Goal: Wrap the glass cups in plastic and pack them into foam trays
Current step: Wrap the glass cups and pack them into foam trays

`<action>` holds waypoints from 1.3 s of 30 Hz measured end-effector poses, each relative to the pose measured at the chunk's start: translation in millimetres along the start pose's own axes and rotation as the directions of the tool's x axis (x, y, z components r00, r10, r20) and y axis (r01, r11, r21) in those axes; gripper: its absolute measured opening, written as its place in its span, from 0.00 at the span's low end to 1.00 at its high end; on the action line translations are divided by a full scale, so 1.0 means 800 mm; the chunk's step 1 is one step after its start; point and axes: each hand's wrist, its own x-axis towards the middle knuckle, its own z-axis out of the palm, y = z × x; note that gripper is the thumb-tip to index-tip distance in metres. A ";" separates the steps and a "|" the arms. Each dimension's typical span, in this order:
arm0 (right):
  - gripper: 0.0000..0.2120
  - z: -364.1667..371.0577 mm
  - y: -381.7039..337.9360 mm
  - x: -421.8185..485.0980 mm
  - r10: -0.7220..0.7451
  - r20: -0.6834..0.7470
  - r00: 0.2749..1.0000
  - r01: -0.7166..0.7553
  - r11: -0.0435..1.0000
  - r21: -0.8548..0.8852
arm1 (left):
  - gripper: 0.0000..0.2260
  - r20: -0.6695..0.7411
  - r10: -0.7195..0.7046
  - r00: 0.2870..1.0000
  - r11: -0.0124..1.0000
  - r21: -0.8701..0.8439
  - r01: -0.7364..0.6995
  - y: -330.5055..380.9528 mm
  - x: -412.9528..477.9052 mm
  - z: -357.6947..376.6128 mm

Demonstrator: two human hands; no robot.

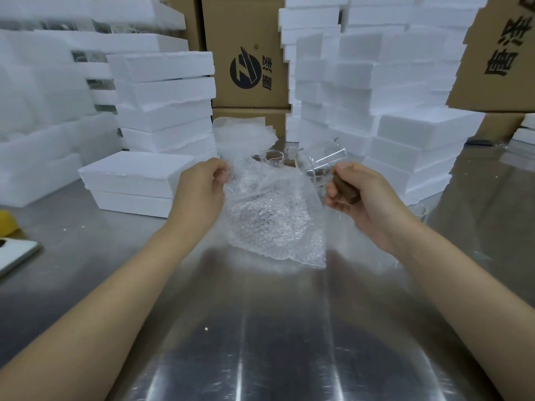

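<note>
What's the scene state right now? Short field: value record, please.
left hand: pinches the upper edge of the bubble wrap
right hand: grips the brown handle of a glass cup
bubble wrap: held up above the steel table; the cup is at its right edge, not wrapped yet
spare glass cups: on the table behind the wrap
foam trays: stacked at left and right
cardboard boxes: behind the stacks

A: Where's the bubble wrap (275,218)?
B: Above the steel table (260,328), its left edge pinched by the left hand (202,188).
A: And the right hand (362,195)?
B: It grips the glass cup (317,173) by its brown handle (346,190). Foam trays (165,94) are stacked far behind.
</note>
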 end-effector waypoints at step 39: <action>0.07 -0.004 0.001 0.002 0.018 0.054 0.998 -0.018 1.000 -0.012 | 0.11 0.242 0.265 0.933 0.859 0.380 -0.343 0.017 -0.014 0.002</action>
